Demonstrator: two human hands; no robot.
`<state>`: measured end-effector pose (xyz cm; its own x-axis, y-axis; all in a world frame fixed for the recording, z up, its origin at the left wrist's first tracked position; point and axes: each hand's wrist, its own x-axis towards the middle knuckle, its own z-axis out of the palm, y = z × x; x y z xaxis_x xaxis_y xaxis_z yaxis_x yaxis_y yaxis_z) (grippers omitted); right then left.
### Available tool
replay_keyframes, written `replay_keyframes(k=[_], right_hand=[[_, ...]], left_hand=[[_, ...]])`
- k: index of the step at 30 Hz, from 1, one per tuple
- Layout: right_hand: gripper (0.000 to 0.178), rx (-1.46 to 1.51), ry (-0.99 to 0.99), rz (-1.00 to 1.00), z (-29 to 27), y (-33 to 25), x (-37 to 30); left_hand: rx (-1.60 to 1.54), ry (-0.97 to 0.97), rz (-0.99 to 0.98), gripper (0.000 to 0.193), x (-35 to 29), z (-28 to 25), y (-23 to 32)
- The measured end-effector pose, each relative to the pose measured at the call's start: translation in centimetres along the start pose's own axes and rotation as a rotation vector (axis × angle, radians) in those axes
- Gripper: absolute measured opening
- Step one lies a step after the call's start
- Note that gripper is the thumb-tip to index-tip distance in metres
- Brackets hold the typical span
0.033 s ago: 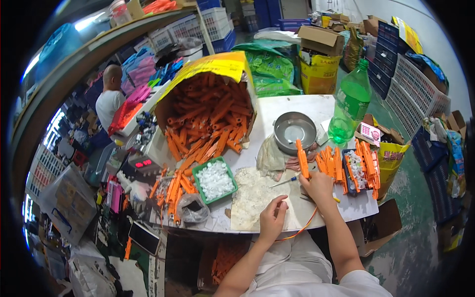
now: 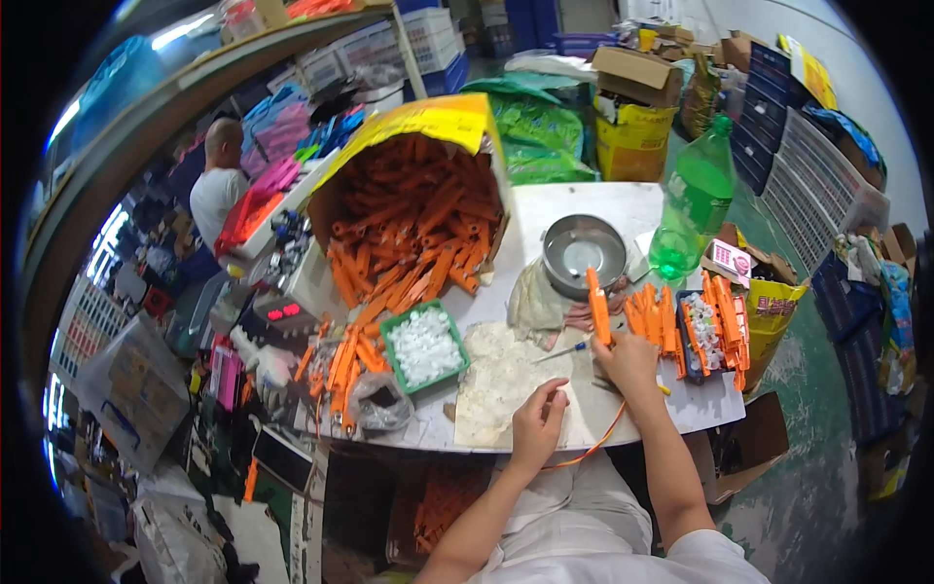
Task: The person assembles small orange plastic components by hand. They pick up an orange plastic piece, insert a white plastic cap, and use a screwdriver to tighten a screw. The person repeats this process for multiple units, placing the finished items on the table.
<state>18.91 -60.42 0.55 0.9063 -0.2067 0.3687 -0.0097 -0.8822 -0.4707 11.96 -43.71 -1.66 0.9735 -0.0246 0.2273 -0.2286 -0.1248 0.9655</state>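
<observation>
My right hand [image 2: 628,362] grips an upright orange plastic casing [image 2: 597,310], long and narrow, over the right part of the table. More orange casings [image 2: 650,319] stand in a row just beyond that hand. My left hand [image 2: 538,425] is near the table's front edge, loosely curled, thumb and forefinger apart, with nothing visible between them. A stained pale sheet [image 2: 496,389] lies beside it. On the table between the hands and the metal bowl [image 2: 584,257] is a thin screwdriver with a blue handle [image 2: 579,346]. An orange cable [image 2: 605,437] runs between my forearms.
A big yellow-edged sack [image 2: 413,117] spills orange casings at the back left. Small white pieces fill a green tray [image 2: 463,362]. A tall green bottle [image 2: 693,200] stands at the back right, near a dark bin [image 2: 693,362] of parts. Another person [image 2: 222,185] is at far left.
The whole view has shifted slightly. Both hands keep nearly the same pose, and the orange casing stays in my right hand.
</observation>
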Motion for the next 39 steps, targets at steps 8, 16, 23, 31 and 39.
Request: replay_keyframes(k=[8, 16, 23, 31, 39], right_hand=[[0.031, 0.541, -0.238, -0.141, -5.1, -5.4, -4.8], [0.042, 0.54, -0.623, -0.551, -7.6, -10.4, -10.7], [0.026, 0.654, -0.582, -0.355, -9.0, -8.8, -11.2], [0.033, 0.636, -0.363, -0.32, -8.2, -7.2, -11.1], [0.039, 0.144, 0.144, -0.59, -8.2, -3.1, -3.6]], left_hand=[[-0.022, -0.004, -0.017, 0.021, -0.3, 0.0, 0.0], [0.352, 0.068, 0.396, 0.02, 2.1, -3.5, 2.4], [1.294, 0.158, 0.225, 0.023, 19.0, -11.9, 3.6], [1.359, 0.095, 0.357, 0.03, 23.8, -12.7, 0.4], [1.008, -0.584, 1.003, 0.039, 11.1, -6.1, 11.7]])
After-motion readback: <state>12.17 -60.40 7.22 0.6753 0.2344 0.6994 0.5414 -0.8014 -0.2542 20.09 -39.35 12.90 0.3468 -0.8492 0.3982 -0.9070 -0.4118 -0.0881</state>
